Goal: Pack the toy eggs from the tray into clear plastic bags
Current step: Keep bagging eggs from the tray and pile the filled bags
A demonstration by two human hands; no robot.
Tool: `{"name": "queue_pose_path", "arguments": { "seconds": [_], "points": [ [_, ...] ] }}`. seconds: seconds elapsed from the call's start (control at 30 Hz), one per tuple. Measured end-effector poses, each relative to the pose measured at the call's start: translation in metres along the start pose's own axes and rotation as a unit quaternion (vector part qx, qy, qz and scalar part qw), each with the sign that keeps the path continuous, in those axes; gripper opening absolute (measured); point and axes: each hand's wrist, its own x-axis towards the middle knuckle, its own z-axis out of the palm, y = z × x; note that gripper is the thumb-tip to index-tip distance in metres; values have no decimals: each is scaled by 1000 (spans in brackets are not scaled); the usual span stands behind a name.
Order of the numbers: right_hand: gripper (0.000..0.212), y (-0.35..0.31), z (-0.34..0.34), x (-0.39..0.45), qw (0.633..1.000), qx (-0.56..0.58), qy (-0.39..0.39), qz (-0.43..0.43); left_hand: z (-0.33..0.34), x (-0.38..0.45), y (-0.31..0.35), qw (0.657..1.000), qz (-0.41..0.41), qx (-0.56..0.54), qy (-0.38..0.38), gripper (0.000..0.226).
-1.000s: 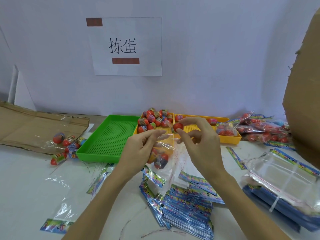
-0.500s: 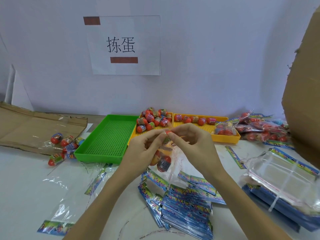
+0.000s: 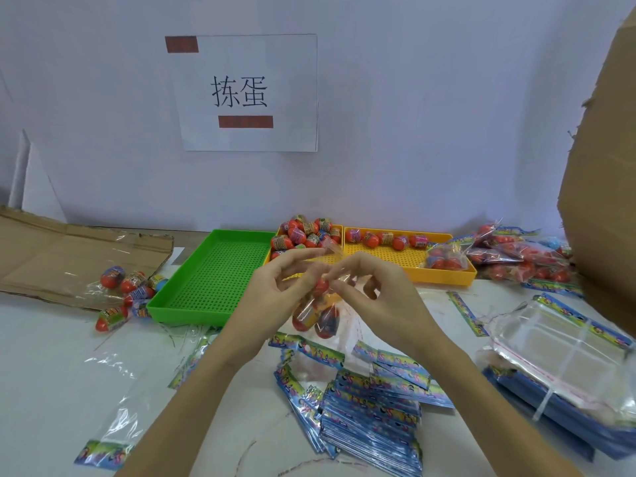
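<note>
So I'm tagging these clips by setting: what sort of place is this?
Probably a small hand-packing workstation: trays of toy eggs, stacked printed bags, filled bags piled right, and a taped wall sign.

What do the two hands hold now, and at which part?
Both the left hand and right hand pinch the clear bag at its open top edge.

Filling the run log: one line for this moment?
left hand holds bag | right hand holds bag mouth | egg entering
</note>
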Motion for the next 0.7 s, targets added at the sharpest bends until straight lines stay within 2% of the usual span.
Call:
{"name": "queue_pose_path", "arguments": {
  "seconds": [0.17, 0.33, 0.4, 0.57, 0.7],
  "points": [
    [8, 4, 0, 1, 999, 0, 47, 0, -6, 2, -1, 995, -45, -78, -33, 32],
    [10, 1, 11, -1, 992, 0, 122, -15, -8, 2, -3, 996, -17, -58, -73, 37],
    [12, 1, 14, -2, 992, 0, 122, -27, -6, 2, -4, 997, -17, -45, -55, 35],
    [39, 5, 11, -1, 999, -17, 24, -37, -5, 3, -9, 999, -25, -15, 21, 28],
    [37, 6, 17, -2, 995, -17, 91, -45, -6, 4, -8, 996, -59, -62, -11, 43]
  ]
}}
